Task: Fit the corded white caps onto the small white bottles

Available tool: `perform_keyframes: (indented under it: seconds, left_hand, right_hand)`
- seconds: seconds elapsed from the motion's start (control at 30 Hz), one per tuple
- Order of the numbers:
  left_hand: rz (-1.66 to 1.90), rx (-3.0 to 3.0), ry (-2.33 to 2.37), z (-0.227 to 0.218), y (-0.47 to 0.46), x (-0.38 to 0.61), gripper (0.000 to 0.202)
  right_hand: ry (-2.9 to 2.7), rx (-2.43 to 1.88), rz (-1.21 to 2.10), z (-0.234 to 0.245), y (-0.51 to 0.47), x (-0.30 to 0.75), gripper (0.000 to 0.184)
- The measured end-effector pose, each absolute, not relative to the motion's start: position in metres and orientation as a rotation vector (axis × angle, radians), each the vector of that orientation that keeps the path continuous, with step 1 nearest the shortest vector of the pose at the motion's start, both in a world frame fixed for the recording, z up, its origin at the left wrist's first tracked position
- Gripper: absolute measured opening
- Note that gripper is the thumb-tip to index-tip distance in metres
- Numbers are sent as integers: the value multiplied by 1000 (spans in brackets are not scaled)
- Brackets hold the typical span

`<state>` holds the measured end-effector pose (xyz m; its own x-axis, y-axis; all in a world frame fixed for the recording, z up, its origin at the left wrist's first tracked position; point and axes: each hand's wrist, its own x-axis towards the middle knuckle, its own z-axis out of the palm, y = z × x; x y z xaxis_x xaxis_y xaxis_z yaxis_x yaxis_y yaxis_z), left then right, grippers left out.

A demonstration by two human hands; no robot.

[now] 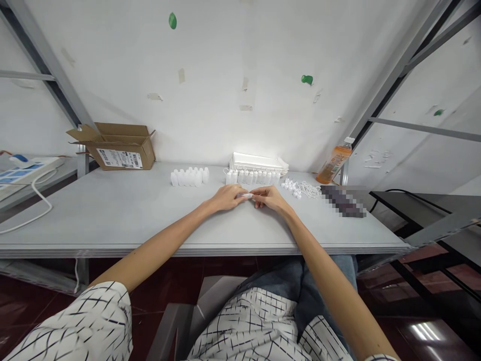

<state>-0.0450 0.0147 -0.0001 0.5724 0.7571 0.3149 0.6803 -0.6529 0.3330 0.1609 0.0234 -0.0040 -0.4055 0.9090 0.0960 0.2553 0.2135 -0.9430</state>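
A small clear plastic piece [244, 195] sits pinched between the left hand [225, 197] and right hand [270, 198], fingertips meeting at frame centre over the tabletop [93, 215], just below a row of small white bottles [251, 176].

The shirt [90, 321] is white with a grid of thin black lines; the jeans [330, 271] are blue. The table [112, 220] is pale grey, the box [120, 150] brown with a white label [119, 158]. The bottles [190, 176] are white, the small piece [243, 195] clear, the drink [333, 165] orange, the floor [158, 281] dark red.
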Motion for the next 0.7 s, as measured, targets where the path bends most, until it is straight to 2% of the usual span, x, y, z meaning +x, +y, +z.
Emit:
perform_keyframes:
  seconds: [0.27,0.53,0.7]
  left_hand:
    - [806,2765,1102,-6,16,-45,34]
    - [938,3167,1120,-12,17,-43,29]
    - [912,3371,1105,-9,15,-43,36]
  right_hand:
    - [-1803,-1025,1248,-10,26,166,38]
    - [-1716,-1017,1281,-7,23,164,36]
    - [-1622,-949,1326,-4,19,163,35]
